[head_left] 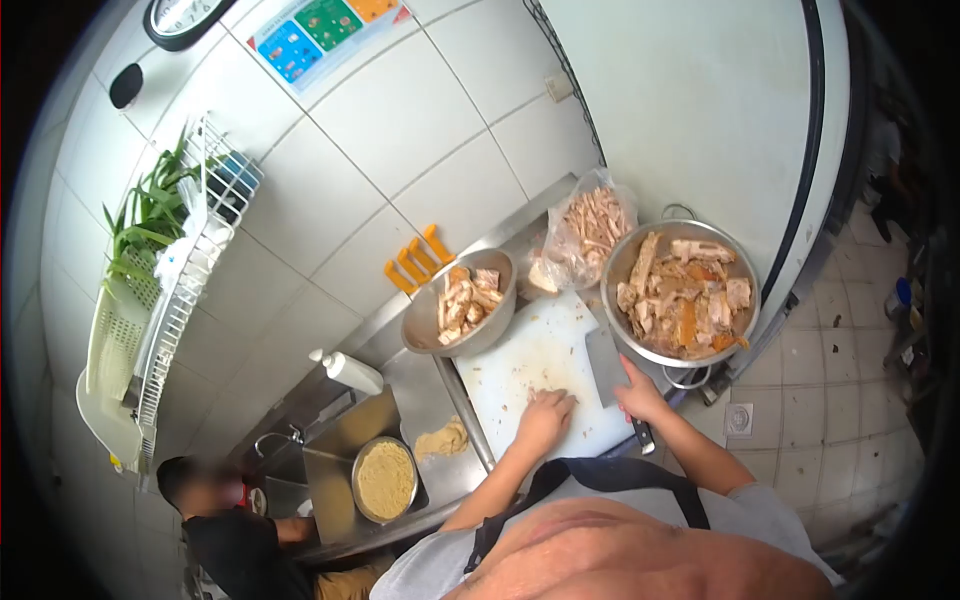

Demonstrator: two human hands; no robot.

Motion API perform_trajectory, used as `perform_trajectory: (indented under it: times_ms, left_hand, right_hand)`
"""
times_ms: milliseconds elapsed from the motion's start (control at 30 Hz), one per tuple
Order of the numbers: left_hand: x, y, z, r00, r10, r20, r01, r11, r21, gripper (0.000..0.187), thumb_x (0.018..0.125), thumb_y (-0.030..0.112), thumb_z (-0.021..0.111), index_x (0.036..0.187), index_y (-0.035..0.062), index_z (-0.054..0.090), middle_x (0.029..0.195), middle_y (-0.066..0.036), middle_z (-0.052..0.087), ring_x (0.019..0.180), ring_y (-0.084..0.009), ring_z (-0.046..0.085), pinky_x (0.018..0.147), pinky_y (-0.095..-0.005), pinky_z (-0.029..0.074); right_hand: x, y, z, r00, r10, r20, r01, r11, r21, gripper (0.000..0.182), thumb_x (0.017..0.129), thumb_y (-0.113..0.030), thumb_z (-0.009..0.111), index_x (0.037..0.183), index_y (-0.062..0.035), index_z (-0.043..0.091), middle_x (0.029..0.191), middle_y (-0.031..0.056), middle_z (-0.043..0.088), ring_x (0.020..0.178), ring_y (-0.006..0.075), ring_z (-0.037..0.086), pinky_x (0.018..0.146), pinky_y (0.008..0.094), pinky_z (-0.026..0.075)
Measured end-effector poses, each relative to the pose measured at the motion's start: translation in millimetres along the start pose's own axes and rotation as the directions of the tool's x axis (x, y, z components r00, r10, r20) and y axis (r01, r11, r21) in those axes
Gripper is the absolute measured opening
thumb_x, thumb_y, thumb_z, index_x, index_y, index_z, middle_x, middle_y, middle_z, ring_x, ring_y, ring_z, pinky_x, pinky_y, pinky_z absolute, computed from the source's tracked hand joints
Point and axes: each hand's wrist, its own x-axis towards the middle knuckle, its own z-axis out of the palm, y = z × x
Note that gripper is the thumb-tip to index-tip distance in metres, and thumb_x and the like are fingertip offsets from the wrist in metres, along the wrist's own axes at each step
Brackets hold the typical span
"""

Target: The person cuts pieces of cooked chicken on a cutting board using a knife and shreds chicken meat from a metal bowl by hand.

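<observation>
A cleaver [604, 368] with a broad blade and black handle is gripped in my right hand [640, 393], its blade at the right side of the white cutting board [520, 365]. My left hand [548, 415] lies on the board's near part, fingers stretched out over small scraps. Beyond the board on the left stands a steel bowl [415, 335] with chunks of bony meat [468, 300]. To the right, a steel pot [735, 345] with loop handles holds cooked-looking meat pieces [690, 300]. Between them sits a clear plastic bag [592, 230] of shredded-looking meat strips.
Left of the board are a sink with a bowl of pale crumbly food [385, 480], a similar heap [442, 438] on the steel counter and a white bottle [352, 372]. Orange-handled tools [418, 258] line the wall. A co-worker [235, 535] stands at far left.
</observation>
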Motion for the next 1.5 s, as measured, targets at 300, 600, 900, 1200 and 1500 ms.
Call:
perform_trajectory:
  times_ms: [300,600,900,1200,1500]
  left_hand:
    - [22,-34,-29,0.993,-0.064,-0.102,0.062,0.998,-0.027,0.038,0.085,0.016,0.072,0.121,0.0052,0.072,0.125,-0.019,0.071,0.114,-0.0374,0.067,0.096,-0.0495,0.054]
    - [165,52,-94,0.955,0.168,-0.245,-0.196,0.976,-0.095,0.038,0.090,0.022,0.077,0.126,0.0093,0.072,0.129,-0.014,0.070,0.118,-0.0372,0.066,0.099,-0.0442,0.054]
    - [267,102,-3,0.867,0.497,0.029,-0.498,0.867,0.012,0.056,0.080,0.019,0.081,0.134,0.0157,0.069,0.139,-0.014,0.065,0.125,-0.0364,0.062,0.105,-0.0456,0.052]
    - [289,139,10,0.687,0.675,0.270,-0.726,0.650,0.223,0.067,0.066,0.022,0.090,0.129,0.0220,0.068,0.135,-0.006,0.062,0.132,-0.0313,0.055,0.111,-0.0507,0.044]
    - [320,104,-12,0.923,0.383,-0.027,-0.382,0.924,0.025,0.040,0.088,0.045,0.078,0.111,0.0121,0.078,0.107,-0.010,0.076,0.100,-0.0317,0.072,0.088,-0.0434,0.056]
  right_hand:
    - [9,14,1,0.997,-0.068,-0.029,0.066,0.996,-0.066,0.080,0.097,-0.015,0.061,0.168,-0.0140,0.025,0.066,0.0083,0.063,0.044,0.0170,0.054,0.044,0.0357,0.048]
    - [-5,-4,-3,0.999,0.048,-0.019,-0.049,0.998,-0.037,0.082,0.094,-0.017,0.056,0.169,-0.0141,0.023,0.069,0.0090,0.062,0.049,0.0182,0.057,0.048,0.0355,0.053]
    - [-12,-15,-11,0.999,0.034,-0.017,-0.036,0.980,-0.196,0.080,0.093,-0.020,0.053,0.167,-0.0064,0.026,0.087,0.0151,0.074,0.057,0.0234,0.068,0.063,0.0379,0.059]
    - [-13,-15,-12,1.000,0.006,-0.026,-0.010,0.990,-0.138,0.079,0.092,-0.017,0.052,0.166,-0.0050,0.026,0.108,0.0202,0.074,0.060,0.0242,0.070,0.065,0.0392,0.061]
    - [-12,-12,-14,1.000,-0.015,-0.003,0.014,0.981,-0.193,0.077,0.094,-0.022,0.053,0.164,-0.0023,0.028,0.101,0.0180,0.075,0.060,0.0239,0.070,0.068,0.0394,0.060]
